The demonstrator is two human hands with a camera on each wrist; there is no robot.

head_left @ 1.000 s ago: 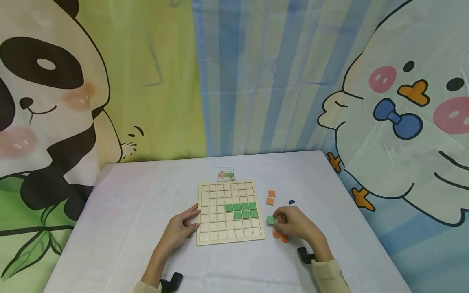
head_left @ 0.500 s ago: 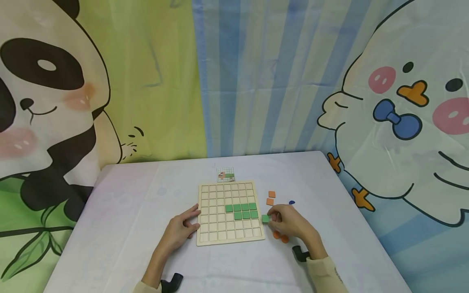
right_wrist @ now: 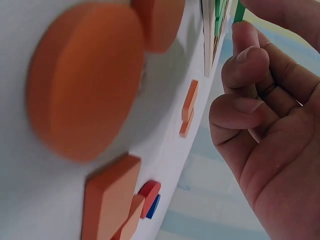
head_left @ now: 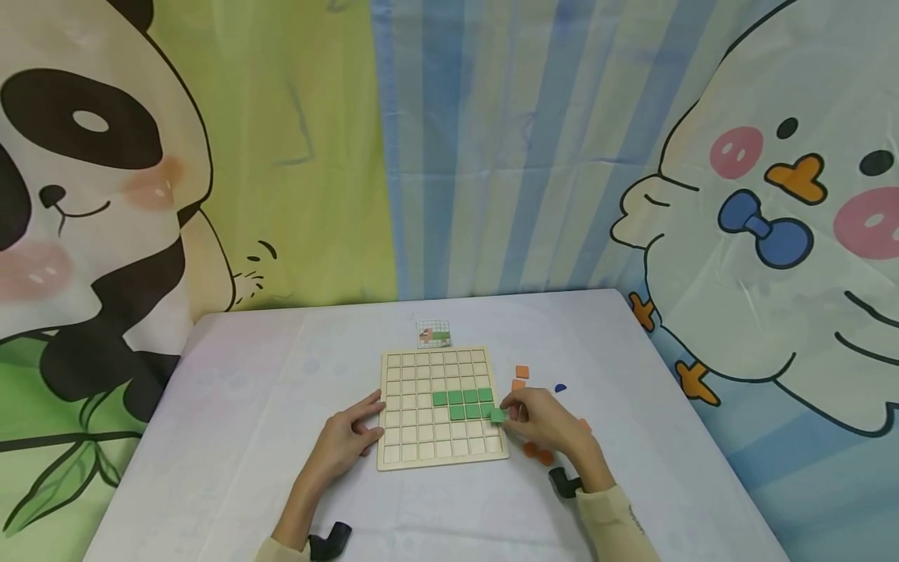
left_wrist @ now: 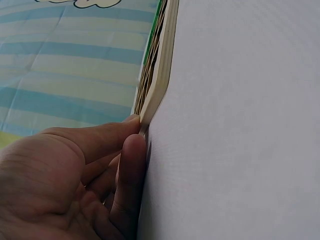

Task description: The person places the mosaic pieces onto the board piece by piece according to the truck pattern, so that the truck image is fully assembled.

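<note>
A wooden grid board [head_left: 425, 451] lies on the table, with two rows of green squares [head_left: 470, 396] set in its right half. My left hand [head_left: 340, 441] rests at the board's left edge, thumb and forefinger touching it; the left wrist view shows these fingertips against the board's edge [left_wrist: 162, 65]. My right hand [head_left: 551, 425] pinches a green square tile [head_left: 497, 415] over the board's right border. In the right wrist view only a sliver of that tile [right_wrist: 240, 11] shows between thumb and forefinger, while the other fingers are curled.
A small pattern card [head_left: 434, 334] lies beyond the board. To its right are orange squares [head_left: 522, 371], orange round pieces [head_left: 530, 449] and a blue piece [head_left: 559, 387]. A red piece [right_wrist: 149, 197] shows beside the blue one in the right wrist view. Printed curtains stand behind the table.
My right hand has moved left with the green tile, from beside the board to over its right border. The left hand has stayed at the left edge.
</note>
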